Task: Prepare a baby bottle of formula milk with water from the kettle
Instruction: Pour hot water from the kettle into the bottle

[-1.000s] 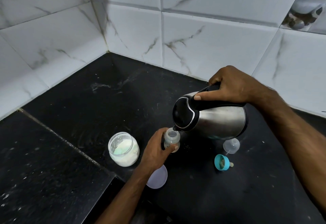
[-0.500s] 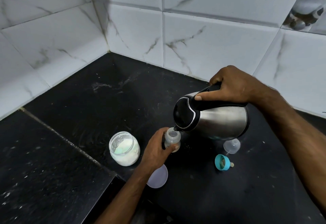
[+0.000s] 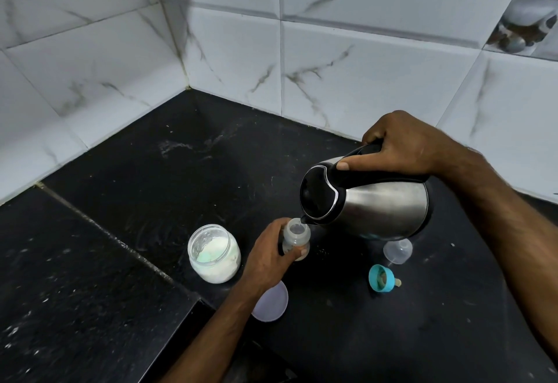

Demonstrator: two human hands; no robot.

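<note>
Left hand (image 3: 267, 257) gripping bottle (image 3: 296, 239), kettle (image 3: 367, 198) spout above

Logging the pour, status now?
Right hand grips tilted kettle, spout at bottle mouth. Left hand holds baby bottle upright on counter. Nothing in the way.

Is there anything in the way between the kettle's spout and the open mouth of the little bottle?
Nothing visible. The steel kettle with black lid, tilted by the right hand, has its spout right at the open mouth of the small clear baby bottle, which the left hand grips on the black counter.
</note>
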